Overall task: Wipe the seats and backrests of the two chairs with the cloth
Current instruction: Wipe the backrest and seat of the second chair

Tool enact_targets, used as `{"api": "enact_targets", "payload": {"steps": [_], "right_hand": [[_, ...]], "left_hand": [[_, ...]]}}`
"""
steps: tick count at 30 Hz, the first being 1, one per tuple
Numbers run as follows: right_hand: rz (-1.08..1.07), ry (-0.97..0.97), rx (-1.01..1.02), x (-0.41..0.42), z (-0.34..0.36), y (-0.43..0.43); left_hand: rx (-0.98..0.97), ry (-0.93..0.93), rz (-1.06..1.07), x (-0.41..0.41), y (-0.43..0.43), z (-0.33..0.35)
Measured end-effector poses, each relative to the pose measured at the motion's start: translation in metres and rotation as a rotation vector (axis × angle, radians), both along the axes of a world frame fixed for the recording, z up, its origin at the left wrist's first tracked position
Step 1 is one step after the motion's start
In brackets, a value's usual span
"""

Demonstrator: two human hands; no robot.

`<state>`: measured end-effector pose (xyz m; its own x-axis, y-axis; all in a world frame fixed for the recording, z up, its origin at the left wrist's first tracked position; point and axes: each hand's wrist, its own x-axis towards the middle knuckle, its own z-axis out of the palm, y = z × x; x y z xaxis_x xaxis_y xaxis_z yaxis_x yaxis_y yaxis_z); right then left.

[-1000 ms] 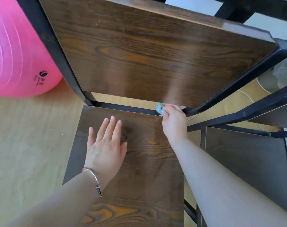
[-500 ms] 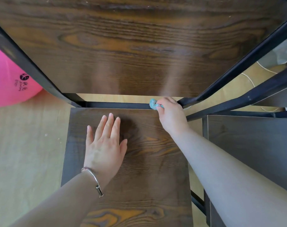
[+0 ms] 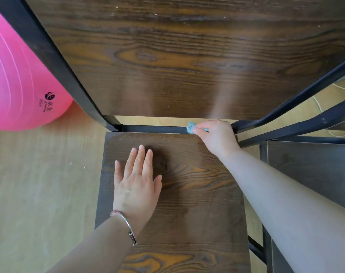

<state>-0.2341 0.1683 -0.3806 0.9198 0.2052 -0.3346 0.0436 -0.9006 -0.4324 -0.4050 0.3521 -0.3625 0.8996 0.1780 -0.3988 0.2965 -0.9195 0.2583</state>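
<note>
A dark wood-grain chair fills the view: its seat (image 3: 197, 194) lies below me and its backrest (image 3: 187, 62) rises at the top, framed in black metal. My left hand (image 3: 136, 186) rests flat on the seat with straight fingers. My right hand (image 3: 217, 136) grips a small bunched blue-green cloth (image 3: 191, 127) against the black rear bar (image 3: 152, 128) between seat and backrest. A second chair's dark seat (image 3: 313, 168) stands at the right edge, partly behind my right forearm.
A large pink exercise ball (image 3: 19, 85) sits on the light wooden floor (image 3: 39, 184) to the left, touching the chair's left upright. A thin white cord (image 3: 321, 105) lies on the floor behind the chairs at right.
My right hand with the cloth has slid a little leftward along the rear bar of the seat. My left hand stays flat on the seat. The camera view has shifted.
</note>
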Motion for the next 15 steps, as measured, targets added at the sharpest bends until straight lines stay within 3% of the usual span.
{"api": "enact_targets", "payload": {"steps": [9,15], "right_hand": [[0.115,0.153,-0.011,-0.009,0.007,0.090],[0.232,0.072,-0.129,-0.029,-0.004,0.200]], "left_hand": [[0.019,-0.034,0.121,-0.016,0.026,-0.003],[0.015,-0.049,0.160,-0.019,0.040,0.003]]}}
